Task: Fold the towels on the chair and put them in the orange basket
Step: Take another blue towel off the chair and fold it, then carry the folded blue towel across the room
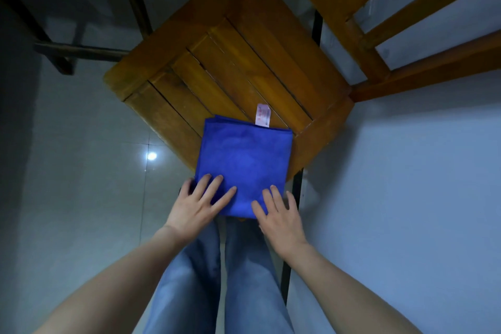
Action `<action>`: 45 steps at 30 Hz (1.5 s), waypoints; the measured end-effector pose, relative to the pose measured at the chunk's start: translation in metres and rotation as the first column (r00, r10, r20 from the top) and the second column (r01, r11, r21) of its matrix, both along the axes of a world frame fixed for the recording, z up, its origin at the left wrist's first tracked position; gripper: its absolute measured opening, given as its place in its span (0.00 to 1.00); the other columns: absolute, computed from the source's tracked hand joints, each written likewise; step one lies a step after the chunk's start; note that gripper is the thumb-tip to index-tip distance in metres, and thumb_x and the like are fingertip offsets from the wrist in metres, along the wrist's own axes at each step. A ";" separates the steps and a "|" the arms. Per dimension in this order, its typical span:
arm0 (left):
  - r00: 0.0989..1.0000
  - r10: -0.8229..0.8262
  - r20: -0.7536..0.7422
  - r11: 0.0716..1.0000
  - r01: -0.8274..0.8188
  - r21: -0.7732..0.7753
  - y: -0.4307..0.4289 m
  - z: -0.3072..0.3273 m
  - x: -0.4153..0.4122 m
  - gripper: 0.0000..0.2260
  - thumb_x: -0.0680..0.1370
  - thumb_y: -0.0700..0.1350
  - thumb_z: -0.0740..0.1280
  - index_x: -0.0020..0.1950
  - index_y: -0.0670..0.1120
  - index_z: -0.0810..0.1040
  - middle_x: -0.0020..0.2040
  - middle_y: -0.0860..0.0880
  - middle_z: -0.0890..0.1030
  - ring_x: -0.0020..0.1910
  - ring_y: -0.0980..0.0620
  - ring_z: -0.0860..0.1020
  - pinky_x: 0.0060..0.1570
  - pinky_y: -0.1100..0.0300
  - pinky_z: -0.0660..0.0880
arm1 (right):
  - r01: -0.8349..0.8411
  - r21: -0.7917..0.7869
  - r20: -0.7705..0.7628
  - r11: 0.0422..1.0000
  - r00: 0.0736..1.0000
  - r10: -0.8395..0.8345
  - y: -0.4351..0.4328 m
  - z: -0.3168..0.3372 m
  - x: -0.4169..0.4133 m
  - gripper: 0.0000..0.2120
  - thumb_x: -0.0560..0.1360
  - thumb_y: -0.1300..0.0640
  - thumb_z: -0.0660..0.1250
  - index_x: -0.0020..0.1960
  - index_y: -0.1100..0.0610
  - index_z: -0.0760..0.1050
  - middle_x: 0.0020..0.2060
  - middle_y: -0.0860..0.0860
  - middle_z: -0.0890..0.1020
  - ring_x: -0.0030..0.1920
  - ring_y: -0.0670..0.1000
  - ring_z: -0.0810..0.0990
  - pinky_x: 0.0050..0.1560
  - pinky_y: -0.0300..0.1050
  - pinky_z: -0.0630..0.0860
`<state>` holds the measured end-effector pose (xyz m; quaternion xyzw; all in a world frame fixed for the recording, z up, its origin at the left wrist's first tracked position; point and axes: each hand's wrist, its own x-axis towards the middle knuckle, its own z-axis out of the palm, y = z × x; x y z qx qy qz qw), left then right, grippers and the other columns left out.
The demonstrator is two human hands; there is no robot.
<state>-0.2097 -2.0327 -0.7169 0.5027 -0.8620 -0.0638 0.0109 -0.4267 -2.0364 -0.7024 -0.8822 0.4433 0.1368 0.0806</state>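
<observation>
While both hands lie palm-down on the blue towel (pixel 244 154), neither one curls round it. The L hand (pixel 199 205) has its fingers (pixel 213 186) straight and fanned apart, flat on the towel's near-left corner, w/ the outermost finger over the left edge. The R hand (pixel 283 218) is likewise flat, fingers straight and a bit apart, tips on the near-right corner; its outer finger sits at or just past the right edge, can't tell which. Nothing is pinched or gripped by either hand. Both forearms are bare, come up from the bottom of the view and angle inward, wrists approx straight, hands near each other but not touching. The towel is folded to a rough square, w/ several layers showing at the far edge. It lies on the near corner of the wooden chair seat (pixel 230 62); its near edge overhangs that corner, above the person's jeans (pixel 195 279). A small white-pink label (pixel 263 116) sticks out from the far edge onto the slats. At upper right the chair back (pixel 379 22) is close to a pale wall (pixel 406 184); a glossy tiled floor (pixel 81 171) is at left, w/ a dark frame (pixel 54 49) at upper left.
</observation>
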 end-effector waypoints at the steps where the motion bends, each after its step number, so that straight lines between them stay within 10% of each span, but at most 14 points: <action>1: 1.000 -0.006 -0.004 1.000 0.006 -0.011 -0.003 -0.002 -0.002 0.24 0.68 0.41 0.53 0.65 0.49 0.67 0.59 0.39 0.68 0.54 0.39 0.69 0.44 0.45 0.77 | 0.003 -0.071 0.001 0.997 1.000 -0.002 -0.001 -0.003 0.002 0.31 0.53 0.52 0.79 0.52 0.54 0.70 0.49 0.56 0.83 0.54 0.59 0.76 0.54 0.57 0.71; 11: 0.994 -0.041 -0.101 0.994 0.050 0.092 -0.032 0.034 0.003 0.14 0.66 0.41 0.55 0.50 0.44 0.68 0.42 0.43 0.80 0.39 0.42 0.77 0.23 0.60 0.74 | 0.014 -0.232 0.213 0.973 0.976 0.036 -0.035 0.027 0.012 0.12 0.62 0.61 0.63 0.43 0.57 0.64 0.31 0.53 0.75 0.31 0.55 0.74 0.33 0.42 0.72; 25: 0.987 0.138 -0.088 0.967 -0.153 -0.205 -0.092 0.243 0.023 0.15 0.63 0.37 0.63 0.49 0.44 0.68 0.40 0.44 0.79 0.35 0.43 0.77 0.19 0.60 0.69 | -0.037 -0.562 0.311 0.826 0.916 0.253 -0.131 0.228 0.024 0.09 0.65 0.65 0.59 0.44 0.57 0.65 0.29 0.54 0.74 0.29 0.55 0.73 0.27 0.43 0.69; 29: 0.978 0.192 -0.082 0.913 -0.208 -0.350 -0.108 0.313 0.044 0.12 0.67 0.39 0.56 0.49 0.43 0.68 0.41 0.43 0.80 0.36 0.43 0.78 0.20 0.59 0.72 | -0.117 -0.662 0.300 0.741 0.864 0.405 -0.165 0.294 0.044 0.09 0.67 0.65 0.59 0.47 0.58 0.66 0.31 0.55 0.76 0.30 0.56 0.75 0.27 0.44 0.71; 39: 0.918 0.395 -0.039 0.745 -0.344 -0.572 -0.084 0.458 0.137 0.25 0.58 0.35 0.75 0.51 0.43 0.70 0.44 0.42 0.81 0.39 0.42 0.79 0.25 0.56 0.76 | -0.228 -0.849 0.224 0.477 0.663 0.715 -0.205 0.436 0.157 0.09 0.68 0.66 0.60 0.48 0.58 0.66 0.32 0.55 0.77 0.30 0.54 0.75 0.27 0.44 0.72; 45: 0.870 0.493 -0.014 0.565 -0.332 -0.755 -0.033 0.517 0.221 0.14 0.68 0.39 0.58 0.53 0.44 0.69 0.44 0.43 0.81 0.40 0.43 0.80 0.30 0.58 0.77 | -0.281 -0.899 0.135 0.335 0.552 0.823 -0.187 0.501 0.255 0.21 0.60 0.66 0.70 0.49 0.58 0.67 0.35 0.54 0.77 0.32 0.53 0.75 0.26 0.42 0.72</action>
